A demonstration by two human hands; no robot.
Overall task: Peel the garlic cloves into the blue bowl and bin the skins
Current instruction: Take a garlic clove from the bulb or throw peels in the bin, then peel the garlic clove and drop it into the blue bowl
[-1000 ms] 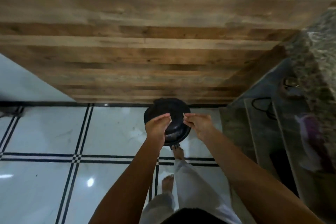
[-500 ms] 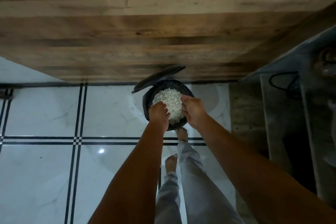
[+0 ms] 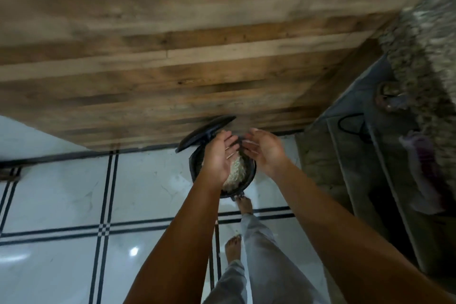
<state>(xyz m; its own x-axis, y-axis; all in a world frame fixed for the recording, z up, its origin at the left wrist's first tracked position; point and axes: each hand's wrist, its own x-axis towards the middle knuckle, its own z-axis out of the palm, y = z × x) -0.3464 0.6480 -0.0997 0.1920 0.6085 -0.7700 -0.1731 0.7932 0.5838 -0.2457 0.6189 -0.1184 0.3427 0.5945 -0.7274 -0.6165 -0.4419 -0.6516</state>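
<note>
The black bin (image 3: 195,168) stands on the white floor (image 3: 148,192), at the floor's far edge, right by the bottom of the wooden wall (image 3: 172,69). Its lid (image 3: 204,132) is tipped up and open. A bare foot (image 3: 245,205) is at the bin's near side, where the pedal would be, so it is most likely holding the lid up. Inside the bin is a pale heap of garlic skins (image 3: 237,173). Both hands are over the open bin. The left hand (image 3: 218,155) has its palm turned toward the right hand (image 3: 264,153), with a small gap between them. The grip of each hand is apart, with the fingers nearly straight, and neither hand holds anything. A thin pale bit may be stuck to the left fingers, but it is too small to be sure. This looks like the last step, putting the skins in the bin, and it seems almost done. The next move would be to rub or shake the hands over the bin so any stuck bits fall in and not on the floor. Then the foot can lift so the lid drops. The blue bowl and the garlic cloves are not in view.
</note>
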